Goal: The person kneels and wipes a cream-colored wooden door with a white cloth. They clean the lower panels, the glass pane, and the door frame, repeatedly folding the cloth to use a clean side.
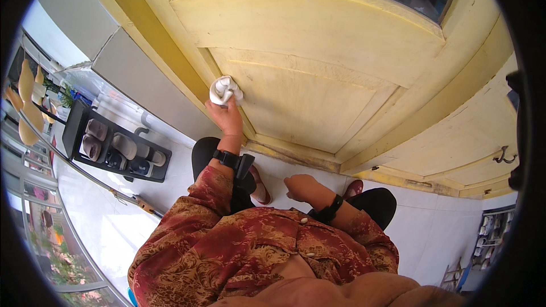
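Note:
My left hand (pixel 226 118) grips a bunched white cloth (pixel 222 90). The cloth is pressed against the left side of a yellow painted wooden door (pixel 294 98), by the edge of its recessed lower panel. My right hand (pixel 303 187) hangs in front of my body above the floor, apart from the door. Its fingers are curled in and nothing shows in them. Dark marks run along the door's bottom rail, and some scuffs dot the panel.
On the left stands a black shoe rack (pixel 123 147) holding several shoes. Dried gourds (pixel 27 102) hang near a metal rail (pixel 85 164). A second yellow door leaf (pixel 452 149) with a dark metal handle (pixel 505 154) is on the right. White floor tiles (pixel 422 221) lie underfoot.

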Motion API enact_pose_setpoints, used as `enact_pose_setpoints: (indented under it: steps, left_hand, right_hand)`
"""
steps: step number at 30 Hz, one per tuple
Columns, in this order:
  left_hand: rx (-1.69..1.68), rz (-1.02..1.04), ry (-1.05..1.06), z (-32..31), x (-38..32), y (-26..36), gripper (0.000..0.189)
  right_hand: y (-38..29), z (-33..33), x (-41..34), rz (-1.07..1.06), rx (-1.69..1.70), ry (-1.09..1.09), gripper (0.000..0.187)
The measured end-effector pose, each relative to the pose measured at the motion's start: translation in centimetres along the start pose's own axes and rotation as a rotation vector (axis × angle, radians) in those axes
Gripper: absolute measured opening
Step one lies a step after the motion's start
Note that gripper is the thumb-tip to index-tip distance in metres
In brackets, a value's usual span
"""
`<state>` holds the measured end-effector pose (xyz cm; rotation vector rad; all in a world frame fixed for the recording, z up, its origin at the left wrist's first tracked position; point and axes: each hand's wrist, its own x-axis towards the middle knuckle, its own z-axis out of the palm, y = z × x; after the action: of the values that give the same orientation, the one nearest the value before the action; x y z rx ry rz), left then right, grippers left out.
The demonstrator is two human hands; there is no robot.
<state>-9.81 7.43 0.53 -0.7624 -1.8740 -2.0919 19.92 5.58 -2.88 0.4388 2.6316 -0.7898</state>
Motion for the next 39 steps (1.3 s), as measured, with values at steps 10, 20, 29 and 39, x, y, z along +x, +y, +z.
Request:
enact_pose_setpoints:
  steps: [10,20,29,39]
  left_hand:
    - [0.149,-0.11,-0.011,0.1,-6.9,-13.6,0.044]
    - [-0.139,-0.697,-0.128,-1.0,-5.4,-6.2,0.036]
    - [-0.17,-0.054,-0.114,-0.9,7.4,8.6,0.036]
    - [0.021,0.147,0.012,0.3,3.6,3.9,0.036]
  right_hand:
    - [0.0,0.3,0.2,0.012,-0.004,-0.029,0.034]
    - [0.0,-0.6,0.0,-0.045,-0.029,0.054,0.028]
    - [-0.3,-0.3,0.4,0.007,-0.057,-0.046,0.039]
    - [0.4,0.4,-0.1,0.038,-0.041,0.007,0.029]
